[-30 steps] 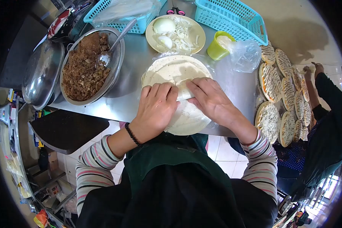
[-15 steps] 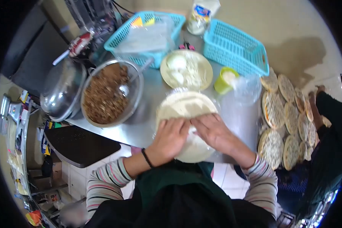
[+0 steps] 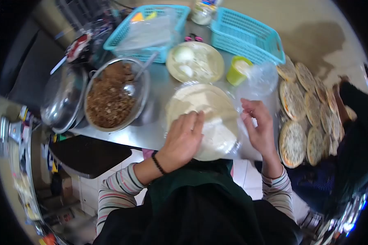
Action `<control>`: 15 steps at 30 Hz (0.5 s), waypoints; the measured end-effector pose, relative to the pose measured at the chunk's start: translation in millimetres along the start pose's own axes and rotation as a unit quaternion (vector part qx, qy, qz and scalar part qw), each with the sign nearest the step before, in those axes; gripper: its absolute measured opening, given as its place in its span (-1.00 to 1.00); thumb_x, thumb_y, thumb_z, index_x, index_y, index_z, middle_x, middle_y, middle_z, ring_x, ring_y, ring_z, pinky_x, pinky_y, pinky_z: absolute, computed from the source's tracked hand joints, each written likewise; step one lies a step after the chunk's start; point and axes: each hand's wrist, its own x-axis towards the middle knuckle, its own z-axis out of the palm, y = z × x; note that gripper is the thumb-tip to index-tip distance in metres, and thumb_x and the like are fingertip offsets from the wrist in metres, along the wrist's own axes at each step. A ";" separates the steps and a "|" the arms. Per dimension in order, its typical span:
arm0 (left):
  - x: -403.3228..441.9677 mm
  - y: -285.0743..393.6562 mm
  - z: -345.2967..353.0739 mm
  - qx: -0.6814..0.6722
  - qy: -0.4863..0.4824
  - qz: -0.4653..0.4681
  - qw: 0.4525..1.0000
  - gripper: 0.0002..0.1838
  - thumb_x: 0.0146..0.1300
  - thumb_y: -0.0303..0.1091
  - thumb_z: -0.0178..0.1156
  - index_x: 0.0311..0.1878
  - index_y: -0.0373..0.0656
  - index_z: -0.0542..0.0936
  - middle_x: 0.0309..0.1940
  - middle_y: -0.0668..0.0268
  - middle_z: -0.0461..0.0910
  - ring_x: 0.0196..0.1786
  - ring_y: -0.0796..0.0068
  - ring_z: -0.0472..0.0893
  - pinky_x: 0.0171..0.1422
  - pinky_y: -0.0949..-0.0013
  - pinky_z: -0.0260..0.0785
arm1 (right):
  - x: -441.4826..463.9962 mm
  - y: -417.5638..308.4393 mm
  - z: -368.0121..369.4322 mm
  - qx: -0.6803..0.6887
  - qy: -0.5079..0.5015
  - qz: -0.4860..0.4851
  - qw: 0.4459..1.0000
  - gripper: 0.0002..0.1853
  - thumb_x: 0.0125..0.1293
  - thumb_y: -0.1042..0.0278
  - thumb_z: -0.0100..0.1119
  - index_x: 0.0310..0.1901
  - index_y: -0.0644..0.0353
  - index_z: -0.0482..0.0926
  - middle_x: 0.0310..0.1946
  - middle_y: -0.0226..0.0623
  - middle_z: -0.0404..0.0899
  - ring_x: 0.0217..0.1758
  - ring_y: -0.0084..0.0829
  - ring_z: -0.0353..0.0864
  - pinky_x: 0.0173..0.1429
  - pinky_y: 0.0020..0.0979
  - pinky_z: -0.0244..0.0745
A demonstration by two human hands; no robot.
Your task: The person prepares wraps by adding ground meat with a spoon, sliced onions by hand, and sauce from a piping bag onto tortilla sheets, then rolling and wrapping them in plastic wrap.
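Note:
A flat round of pale dough (image 3: 216,141) lies in front of me on a clear plastic sheet. My left hand (image 3: 183,139) rests flat on the left part of it, fingers stretched out. To the right of the round, my right hand (image 3: 259,128) is raised slightly, thumb and fingers apart, with nothing plain in its grasp. Just beyond the dough stands a plate (image 3: 217,77) with white lumps and pieces on it. A yellow-green cup (image 3: 234,76) with pale contents is beside a crumpled clear plastic bag (image 3: 263,77).
On the left, a bowl of brown crumbly filling (image 3: 110,102) holds a spoon, beside a shiny metal pot (image 3: 63,100). Two turquoise baskets (image 3: 245,38) stand at the back, with pink-handled scissors (image 3: 193,38) between them. Several topped flat rounds (image 3: 292,143) lie at right, near another person's dark sleeve (image 3: 355,102).
My right hand has lifted off the dough and moved right, its fingers parting. My left hand stays on the dough, now flatter. The whole view has shifted slightly.

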 end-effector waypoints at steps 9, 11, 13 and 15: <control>9.5 2.6 -0.2 -0.010 -0.025 0.042 0.999 -0.42 0.09 -0.38 0.22 0.17 -0.40 0.35 0.06 0.01 0.39 0.06 0.05 0.43 0.16 0.17 0.30 | -8.9 5.9 9.1 0.263 -0.009 0.340 0.903 -0.69 0.30 0.35 0.13 0.00 0.34 0.45 -0.58 -0.39 0.49 -0.65 -0.66 0.42 -0.61 -0.59 0.35; 17.3 -0.7 14.9 -0.021 -0.019 0.072 0.997 -0.42 0.09 -0.38 0.22 0.18 -0.41 0.33 0.07 0.01 0.38 0.08 0.05 0.42 0.17 0.16 0.29 | 1.9 7.3 13.4 0.245 -0.011 0.360 0.900 -0.72 0.29 0.27 0.17 -0.12 0.34 0.49 -0.64 -0.39 0.48 -0.69 -0.66 0.40 -0.64 -0.59 0.31; 19.2 -2.3 23.8 -0.031 -0.010 0.100 0.994 -0.41 0.10 -0.39 0.21 0.19 -0.41 0.32 0.09 0.01 0.38 0.09 0.06 0.41 0.18 0.16 0.28 | 9.1 8.7 16.1 0.188 -0.063 0.359 0.912 -0.74 0.25 0.27 0.22 -0.27 0.34 0.50 -0.66 -0.41 0.47 -0.68 -0.66 0.40 -0.63 -0.59 0.30; 20.8 -2.1 25.7 -0.024 -0.025 0.081 0.996 -0.41 0.10 -0.39 0.20 0.21 -0.37 0.33 0.10 0.05 0.38 0.09 0.10 0.40 0.17 0.17 0.27 | 6.2 16.3 24.9 0.121 -0.029 0.305 0.944 -0.75 0.22 0.28 0.25 -0.33 0.33 0.50 -0.68 -0.42 0.47 -0.67 -0.66 0.40 -0.61 -0.59 0.31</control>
